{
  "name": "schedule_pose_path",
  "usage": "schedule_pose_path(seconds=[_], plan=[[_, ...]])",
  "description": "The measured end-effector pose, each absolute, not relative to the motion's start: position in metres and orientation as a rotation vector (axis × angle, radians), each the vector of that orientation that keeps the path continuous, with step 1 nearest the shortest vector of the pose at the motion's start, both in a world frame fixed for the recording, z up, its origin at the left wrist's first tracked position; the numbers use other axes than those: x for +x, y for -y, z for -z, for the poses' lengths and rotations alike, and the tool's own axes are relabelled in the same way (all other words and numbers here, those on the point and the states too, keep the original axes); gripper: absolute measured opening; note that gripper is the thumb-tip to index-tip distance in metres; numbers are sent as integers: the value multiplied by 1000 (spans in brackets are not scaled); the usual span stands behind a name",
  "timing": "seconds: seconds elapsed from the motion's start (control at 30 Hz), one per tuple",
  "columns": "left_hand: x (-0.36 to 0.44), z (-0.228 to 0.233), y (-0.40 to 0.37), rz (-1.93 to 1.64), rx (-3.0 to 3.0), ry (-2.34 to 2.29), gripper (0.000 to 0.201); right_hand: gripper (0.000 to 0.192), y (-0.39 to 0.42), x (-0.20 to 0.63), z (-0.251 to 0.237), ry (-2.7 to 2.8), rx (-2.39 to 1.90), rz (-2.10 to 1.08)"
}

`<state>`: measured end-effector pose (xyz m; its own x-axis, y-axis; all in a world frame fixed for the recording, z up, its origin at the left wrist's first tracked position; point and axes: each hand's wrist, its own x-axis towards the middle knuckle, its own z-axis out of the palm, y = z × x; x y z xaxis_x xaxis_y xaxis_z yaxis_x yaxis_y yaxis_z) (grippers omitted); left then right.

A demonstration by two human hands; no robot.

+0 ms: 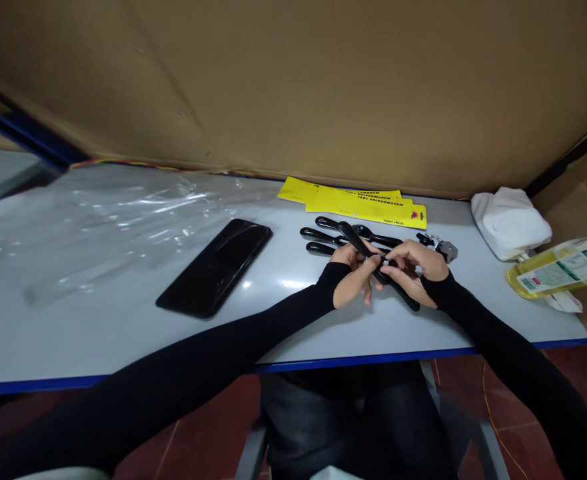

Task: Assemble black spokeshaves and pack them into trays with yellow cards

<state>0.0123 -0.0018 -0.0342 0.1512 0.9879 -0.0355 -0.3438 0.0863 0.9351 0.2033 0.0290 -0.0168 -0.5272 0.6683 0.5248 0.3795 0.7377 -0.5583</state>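
We see grey counter [123,327], clear plastic sheet [98,207] at 10 o'clock, hard to outline. Black phone [216,267] at 9. Our hands, left [354,277] and right [416,270], both grasp black tool handle [373,263] at centre; fingers hide its middle, small fitting unclear.

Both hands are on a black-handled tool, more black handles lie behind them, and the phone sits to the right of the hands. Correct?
Not quite. In the head view the phone lies to the left of the hands, not the right. The left hand and right hand do hold a black-handled tool, with more black handles behind.
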Motion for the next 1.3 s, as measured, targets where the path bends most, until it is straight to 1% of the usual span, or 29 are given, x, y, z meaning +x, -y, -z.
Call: schedule_pose_path(seconds=[0.17, 0.27, 0.37, 0.5, 0.67, 0.73, 0.8, 0.93, 1.13, 1.23, 1.3], plan=[[14, 36, 2, -1231, 946, -885, 44, 26, -28, 204, 15, 2098, -836, -463], [15, 36, 3, -1233, 947, -891, 43, 18, -24, 201, 14, 2108, -828, -432], [14, 34, 4, -1229, 942, -904, 41, 12, -19, 197, 12, 2079, -868, -502], [14, 33, 3, -1234, 935, -914, 38, 10, -17, 193, 14, 2013, -886, -589], [15, 36, 4, -1227, 939, -914, 40, 10, -18, 195, 18, 1931, -928, -650], [16, 37, 4, -1234, 932, -930, 42, 15, -15, 195, 16, 1908, -983, -686], [16, 37, 4, -1237, 936, -937, 43, 19, -12, 193, 13, 1902, -1017, -644], [15, 38, 4, -1228, 943, -933, 46, 17, -7, 186, 9, 1868, -1049, -584], [15, 38, 6, -1221, 947, -948, 48, 15, -3, 178, 11, 1781, -1089, -724], [16, 39, 7, -1214, 950, -945, 48, 21, -2, 177, 12, 1730, -1145, -856], [16, 39, 7, -1221, 943, -954, 49, 27, -2, 177, 11, 1695, -1235, -856]])
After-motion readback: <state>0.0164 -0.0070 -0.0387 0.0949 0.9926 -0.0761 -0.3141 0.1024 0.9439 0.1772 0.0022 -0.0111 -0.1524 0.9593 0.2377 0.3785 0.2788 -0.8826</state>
